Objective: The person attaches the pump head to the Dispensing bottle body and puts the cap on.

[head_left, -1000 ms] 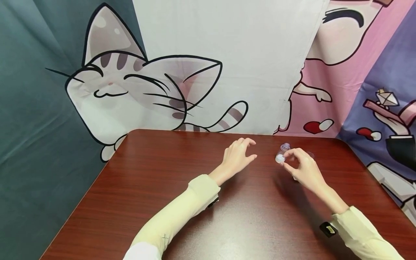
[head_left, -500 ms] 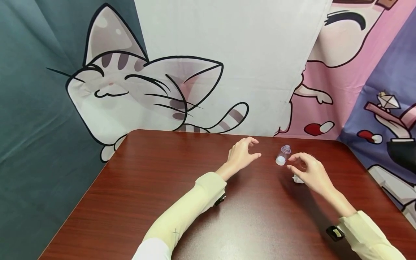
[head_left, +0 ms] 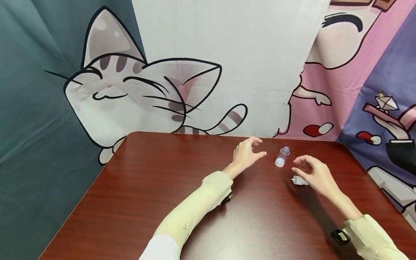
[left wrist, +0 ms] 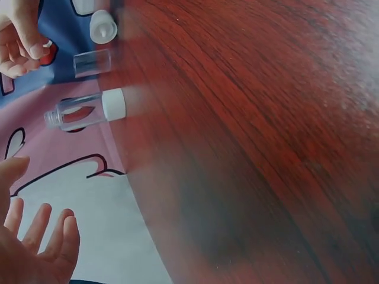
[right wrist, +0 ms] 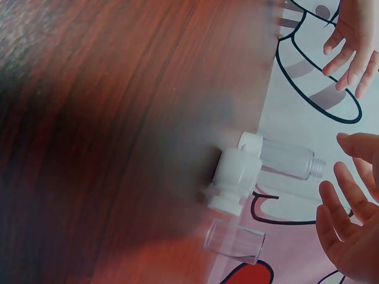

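— While looking through the head view, where to find the clear bottle (head_left: 282, 157)?
— Upright on the surface (head_left: 162, 162), between left hand (head_left: 244, 155) and right hand (head_left: 316, 177), touching neither. Both hands empty, fingers loosely bent, thumbs well apart from fingers. Just beside the right hand, on its side: a white nozzle piece (head_left: 299, 180).
— And from the left wrist?
— Again the bottle, with a white base (left wrist: 114, 104) and bare neck; beside it, a clear cover (left wrist: 93, 63), upright. Probably light, stiff, smooth plastic; likely to skid or tip if nudged.
— Right wrist, then: where to grip?
— Round the bottle's straight barrel, low, thumb opposite fingers. For the thin-looking cover, better a gentle pinch; for the nozzle piece, the broad body.
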Demonstrator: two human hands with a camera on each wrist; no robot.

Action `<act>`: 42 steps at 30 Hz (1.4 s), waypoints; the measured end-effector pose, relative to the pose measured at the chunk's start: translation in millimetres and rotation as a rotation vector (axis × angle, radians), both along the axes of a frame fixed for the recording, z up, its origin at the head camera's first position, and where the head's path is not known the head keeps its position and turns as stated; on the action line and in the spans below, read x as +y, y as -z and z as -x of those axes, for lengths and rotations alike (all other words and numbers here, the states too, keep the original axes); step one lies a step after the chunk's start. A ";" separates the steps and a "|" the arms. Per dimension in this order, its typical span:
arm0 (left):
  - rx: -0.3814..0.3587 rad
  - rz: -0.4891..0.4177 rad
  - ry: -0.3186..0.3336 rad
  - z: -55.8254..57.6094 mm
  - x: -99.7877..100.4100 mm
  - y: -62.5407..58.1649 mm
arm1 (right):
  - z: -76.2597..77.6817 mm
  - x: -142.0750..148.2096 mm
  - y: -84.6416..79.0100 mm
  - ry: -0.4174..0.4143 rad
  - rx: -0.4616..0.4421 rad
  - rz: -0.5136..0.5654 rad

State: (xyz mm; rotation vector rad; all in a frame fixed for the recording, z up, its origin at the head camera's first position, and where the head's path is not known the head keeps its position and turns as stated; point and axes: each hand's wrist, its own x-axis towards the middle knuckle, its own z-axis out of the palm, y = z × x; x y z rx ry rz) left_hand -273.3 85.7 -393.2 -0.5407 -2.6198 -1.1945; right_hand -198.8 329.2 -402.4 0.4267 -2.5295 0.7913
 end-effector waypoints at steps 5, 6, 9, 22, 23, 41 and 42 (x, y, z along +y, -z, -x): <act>0.003 -0.054 0.007 5.3 7.1 -1.3 | 0.2 4.1 1.8 0.003 -0.029 0.027; 0.001 -0.066 0.010 6.3 8.8 -1.9 | 0.2 5.0 2.1 0.006 -0.033 0.030; -0.011 -0.076 0.008 8.4 14.5 -3.9 | 0.7 7.2 3.2 0.010 -0.048 0.050; -0.058 -0.091 0.027 13.1 38.3 5.9 | -0.9 9.6 9.9 0.030 -0.077 0.058; -0.059 -0.093 0.031 13.5 40.3 7.0 | -1.9 9.9 10.3 0.032 -0.078 0.056; -0.161 -0.152 0.015 19.5 67.6 24.6 | -7.8 10.0 12.4 0.020 -0.042 0.018; -0.165 -0.155 0.015 19.7 69.1 25.2 | -7.8 9.9 12.6 0.020 -0.043 0.017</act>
